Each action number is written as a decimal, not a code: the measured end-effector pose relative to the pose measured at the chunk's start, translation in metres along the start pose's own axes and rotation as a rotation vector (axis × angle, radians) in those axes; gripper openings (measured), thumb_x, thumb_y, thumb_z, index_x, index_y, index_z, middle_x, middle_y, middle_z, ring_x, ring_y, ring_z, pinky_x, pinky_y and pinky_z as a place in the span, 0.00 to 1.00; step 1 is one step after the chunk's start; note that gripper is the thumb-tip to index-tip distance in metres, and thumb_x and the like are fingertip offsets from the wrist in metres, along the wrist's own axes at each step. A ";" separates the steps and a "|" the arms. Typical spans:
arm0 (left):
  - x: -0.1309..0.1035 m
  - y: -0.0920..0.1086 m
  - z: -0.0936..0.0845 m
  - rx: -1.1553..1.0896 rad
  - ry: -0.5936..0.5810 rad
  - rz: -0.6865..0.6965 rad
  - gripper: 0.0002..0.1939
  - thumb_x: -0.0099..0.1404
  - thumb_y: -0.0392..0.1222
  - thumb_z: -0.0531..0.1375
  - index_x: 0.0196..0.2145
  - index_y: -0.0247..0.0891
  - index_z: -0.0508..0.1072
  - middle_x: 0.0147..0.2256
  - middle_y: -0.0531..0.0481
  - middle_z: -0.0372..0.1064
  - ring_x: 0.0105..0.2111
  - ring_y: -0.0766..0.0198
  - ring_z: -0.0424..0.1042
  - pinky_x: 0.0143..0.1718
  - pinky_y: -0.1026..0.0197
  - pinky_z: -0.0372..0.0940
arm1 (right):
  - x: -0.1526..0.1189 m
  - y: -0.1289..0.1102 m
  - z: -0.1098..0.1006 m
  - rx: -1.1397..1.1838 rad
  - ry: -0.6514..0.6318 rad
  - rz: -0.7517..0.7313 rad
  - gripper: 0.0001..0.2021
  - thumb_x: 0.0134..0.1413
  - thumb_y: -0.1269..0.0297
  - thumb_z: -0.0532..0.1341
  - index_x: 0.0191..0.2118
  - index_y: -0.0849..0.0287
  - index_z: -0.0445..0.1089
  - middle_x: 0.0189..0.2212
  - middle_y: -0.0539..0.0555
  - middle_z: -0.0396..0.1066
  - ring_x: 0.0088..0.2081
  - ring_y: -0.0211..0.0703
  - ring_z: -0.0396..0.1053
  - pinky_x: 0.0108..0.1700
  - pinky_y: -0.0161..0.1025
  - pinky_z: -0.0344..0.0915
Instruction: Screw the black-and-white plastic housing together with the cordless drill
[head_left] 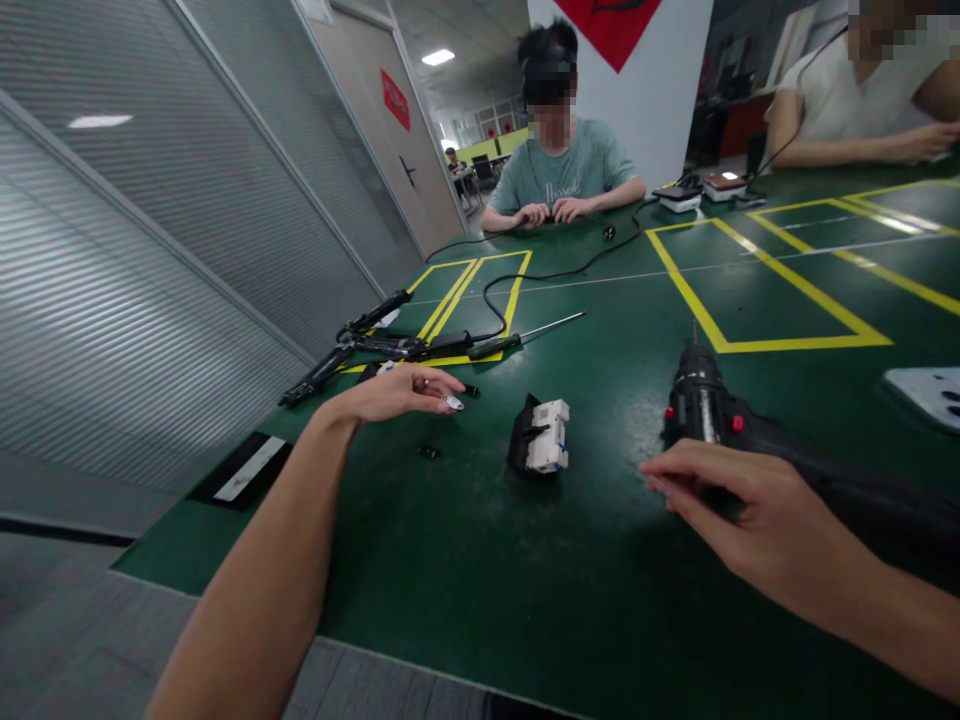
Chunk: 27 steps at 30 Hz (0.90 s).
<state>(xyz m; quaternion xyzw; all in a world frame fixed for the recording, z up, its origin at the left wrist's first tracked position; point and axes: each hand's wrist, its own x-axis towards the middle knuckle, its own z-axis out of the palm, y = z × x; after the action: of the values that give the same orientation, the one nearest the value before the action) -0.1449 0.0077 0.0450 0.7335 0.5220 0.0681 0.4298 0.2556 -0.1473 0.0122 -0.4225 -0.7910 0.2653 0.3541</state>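
Note:
My left hand [405,392] is over the left part of the green table, its fingers closed on a small silvery white piece [454,403]. A small black part [471,390] lies just beyond the fingertips, and another black part [428,452] lies nearer to me. Between my hands stands a black and white device [546,437], touched by neither. My right hand [720,490] has thumb and forefinger pinched together beside the black power drill [699,395]; whatever the pinch holds, if anything, is too small to make out.
A green-handled screwdriver [495,347] lies behind my left hand, near black folded arms [375,345] and a cable. A black pad with a white strip [251,470] is at the left edge. Two people sit across the table [600,300]. A white plate [930,393] lies right.

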 end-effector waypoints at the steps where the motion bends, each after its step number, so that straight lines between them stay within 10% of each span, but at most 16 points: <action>1: -0.001 0.001 0.000 0.026 -0.020 -0.013 0.24 0.52 0.49 0.65 0.47 0.42 0.74 0.42 0.48 0.76 0.43 0.59 0.73 0.46 0.58 0.67 | 0.000 0.001 0.000 -0.009 -0.001 -0.012 0.10 0.60 0.70 0.59 0.45 0.49 0.69 0.38 0.45 0.72 0.36 0.37 0.70 0.37 0.35 0.68; 27: 0.006 -0.010 -0.003 0.299 -0.023 0.071 0.18 0.55 0.53 0.61 0.38 0.38 0.79 0.42 0.48 0.74 0.42 0.59 0.71 0.45 0.63 0.63 | 0.000 -0.001 -0.003 -0.065 -0.051 -0.082 0.08 0.62 0.70 0.56 0.44 0.52 0.68 0.38 0.49 0.71 0.38 0.42 0.70 0.39 0.41 0.68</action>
<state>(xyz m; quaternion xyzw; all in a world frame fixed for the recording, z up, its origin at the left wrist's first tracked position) -0.1507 0.0149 0.0382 0.8081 0.4952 -0.0040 0.3191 0.2574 -0.1476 0.0145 -0.3943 -0.8247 0.2356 0.3302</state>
